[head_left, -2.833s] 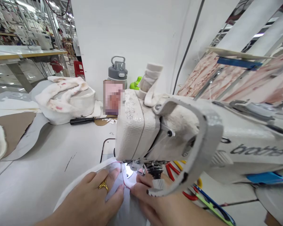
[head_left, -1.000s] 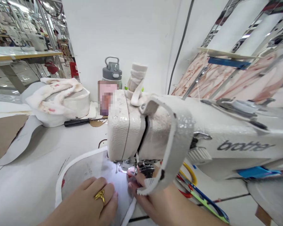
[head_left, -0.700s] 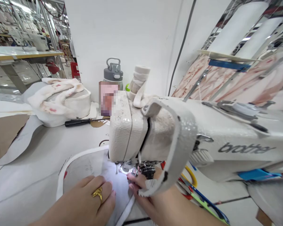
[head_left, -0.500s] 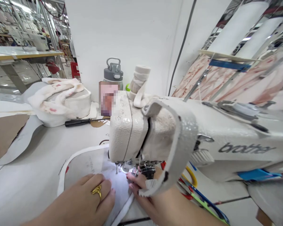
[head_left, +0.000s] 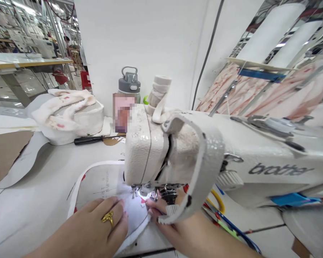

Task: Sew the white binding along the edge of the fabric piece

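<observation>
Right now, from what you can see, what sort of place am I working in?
It's most likely a garment factory sewing floor. A Brother industrial sewing machine stands directly in front of you, a white-edged fabric panel lies under its needle, and more sewing stations stand in the background.

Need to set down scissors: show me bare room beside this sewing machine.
The white tabletop left of the fabric panel is free, bordered by the grey pattern piece; a smaller strip lies below the screwdriver. The needle area is crowded: left hand, right hand, coloured tool handles.
</observation>
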`<state>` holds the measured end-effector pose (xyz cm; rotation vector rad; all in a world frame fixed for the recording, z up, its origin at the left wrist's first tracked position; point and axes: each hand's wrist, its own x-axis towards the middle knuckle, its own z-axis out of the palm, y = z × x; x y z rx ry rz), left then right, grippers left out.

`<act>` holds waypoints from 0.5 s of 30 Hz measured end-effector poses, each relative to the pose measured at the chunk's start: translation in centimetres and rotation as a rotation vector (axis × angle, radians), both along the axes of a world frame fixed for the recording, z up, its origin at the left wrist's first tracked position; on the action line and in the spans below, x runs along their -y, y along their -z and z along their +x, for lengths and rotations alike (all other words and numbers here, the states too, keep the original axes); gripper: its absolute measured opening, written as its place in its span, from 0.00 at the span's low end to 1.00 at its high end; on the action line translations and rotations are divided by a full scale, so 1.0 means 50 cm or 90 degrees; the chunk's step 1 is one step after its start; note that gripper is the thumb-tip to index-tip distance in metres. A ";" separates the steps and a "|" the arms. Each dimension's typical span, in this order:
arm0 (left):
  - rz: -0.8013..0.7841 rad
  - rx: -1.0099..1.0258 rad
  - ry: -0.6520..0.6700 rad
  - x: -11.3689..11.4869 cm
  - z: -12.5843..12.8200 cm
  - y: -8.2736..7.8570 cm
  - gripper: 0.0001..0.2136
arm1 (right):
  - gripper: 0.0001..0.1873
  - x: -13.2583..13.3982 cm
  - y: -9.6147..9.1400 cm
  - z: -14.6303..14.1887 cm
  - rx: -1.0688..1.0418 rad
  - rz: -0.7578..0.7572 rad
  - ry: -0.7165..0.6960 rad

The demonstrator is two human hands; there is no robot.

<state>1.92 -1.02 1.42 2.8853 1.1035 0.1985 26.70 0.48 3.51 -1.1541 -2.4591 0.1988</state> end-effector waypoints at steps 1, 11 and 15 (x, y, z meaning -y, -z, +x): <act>0.008 -0.004 -0.004 -0.001 0.000 0.003 0.21 | 0.10 0.000 0.001 0.000 0.002 0.003 -0.003; 0.044 -0.177 0.097 -0.025 -0.006 -0.035 0.28 | 0.08 -0.001 -0.013 -0.004 -0.039 -0.019 -0.053; 0.001 -0.175 0.082 -0.029 -0.015 -0.019 0.38 | 0.10 0.000 -0.022 -0.006 -0.053 -0.067 -0.061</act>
